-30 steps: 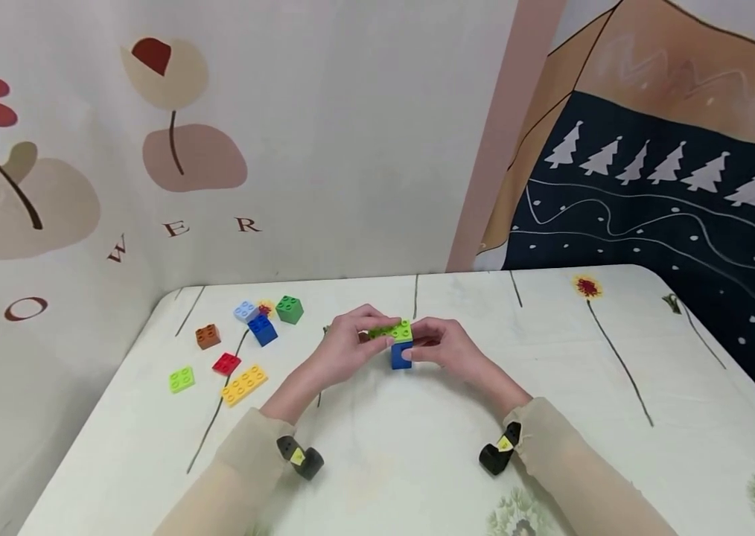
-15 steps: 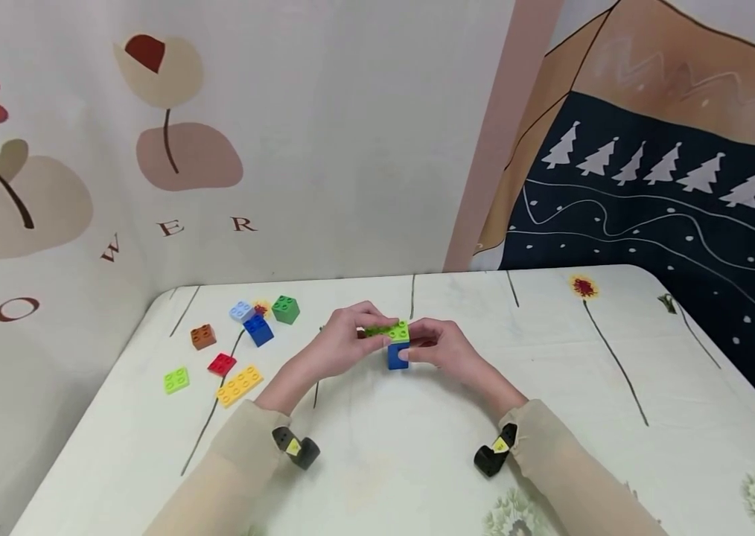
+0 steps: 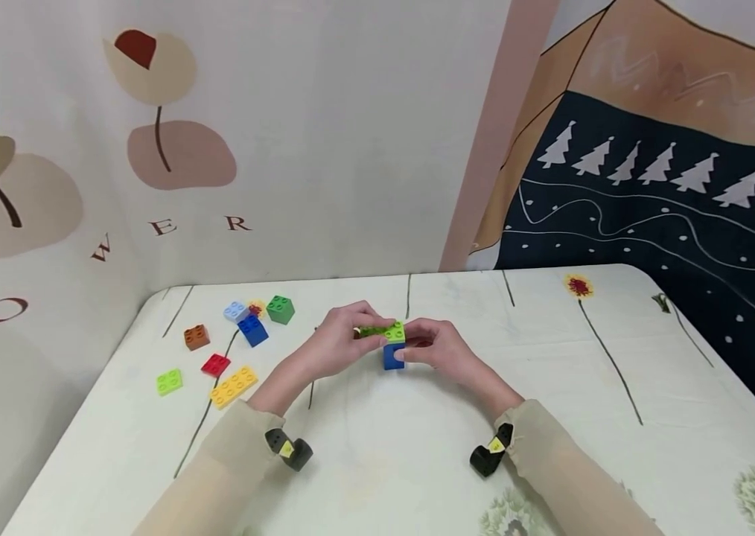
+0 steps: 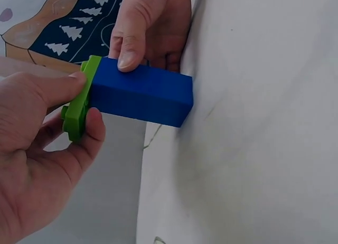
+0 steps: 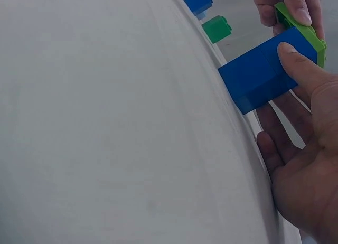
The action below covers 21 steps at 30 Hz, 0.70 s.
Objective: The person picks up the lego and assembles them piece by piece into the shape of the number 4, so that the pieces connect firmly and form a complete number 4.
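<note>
Near the middle of the table, a stack of blue toy bricks (image 3: 391,358) stands upright with a lime green brick (image 3: 394,332) across its top, jutting out to the left. A seam on the blue stack (image 5: 264,69) shows two bricks in the right wrist view. My left hand (image 3: 339,344) pinches the overhanging end of the lime green brick (image 4: 82,99) between thumb and fingers. From the other side my right hand (image 3: 446,350) grips the blue stack, its thumb on the near face. Whether the lime brick is fully pressed down cannot be told.
Loose bricks lie on the left of the table (image 3: 377,461): yellow (image 3: 233,387), red (image 3: 216,365), small lime green (image 3: 169,382), brown (image 3: 196,337), dark blue (image 3: 253,330), light blue (image 3: 236,311) and green (image 3: 280,309). A printed curtain (image 3: 337,149) hangs behind.
The whole head view slides slightly, so everything appears a little further left. Both hands keep nearly the same hold on the bricks, and the loose bricks stay in place.
</note>
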Each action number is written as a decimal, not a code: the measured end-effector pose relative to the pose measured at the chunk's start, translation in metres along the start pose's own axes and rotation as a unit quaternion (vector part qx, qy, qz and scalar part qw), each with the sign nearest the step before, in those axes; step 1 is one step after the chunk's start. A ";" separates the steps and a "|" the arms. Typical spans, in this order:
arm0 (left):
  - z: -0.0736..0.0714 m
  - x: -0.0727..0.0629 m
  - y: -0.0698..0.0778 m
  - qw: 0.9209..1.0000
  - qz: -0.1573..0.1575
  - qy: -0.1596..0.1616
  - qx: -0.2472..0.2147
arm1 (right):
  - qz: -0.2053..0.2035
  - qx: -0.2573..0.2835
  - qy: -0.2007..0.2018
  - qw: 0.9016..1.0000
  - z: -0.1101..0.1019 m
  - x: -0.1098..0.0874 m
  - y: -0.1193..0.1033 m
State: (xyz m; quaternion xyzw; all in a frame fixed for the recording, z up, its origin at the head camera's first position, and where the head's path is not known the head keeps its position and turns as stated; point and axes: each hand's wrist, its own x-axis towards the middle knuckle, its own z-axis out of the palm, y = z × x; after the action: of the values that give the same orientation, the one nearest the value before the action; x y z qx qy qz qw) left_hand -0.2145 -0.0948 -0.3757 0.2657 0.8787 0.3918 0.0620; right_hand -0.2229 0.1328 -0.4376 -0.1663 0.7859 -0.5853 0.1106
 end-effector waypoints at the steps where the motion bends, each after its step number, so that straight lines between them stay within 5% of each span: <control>1: 0.001 -0.001 -0.001 1.000 -0.002 0.006 -0.004 | -0.003 0.000 0.000 1.000 0.000 0.000 0.000; 12: 0.004 -0.013 -0.013 0.996 -0.033 0.055 -0.059 | 0.008 0.013 0.002 1.000 0.004 0.001 -0.001; 21: -0.017 -0.043 -0.020 0.994 -0.062 0.077 -0.044 | 0.028 0.002 0.007 1.000 0.004 0.001 -0.003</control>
State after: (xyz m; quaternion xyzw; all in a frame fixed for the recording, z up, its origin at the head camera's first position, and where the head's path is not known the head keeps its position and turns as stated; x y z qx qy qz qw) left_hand -0.1920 -0.1396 -0.3828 0.1768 0.8776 0.4445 0.0296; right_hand -0.2218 0.1285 -0.4362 -0.1398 0.7900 -0.5845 0.1214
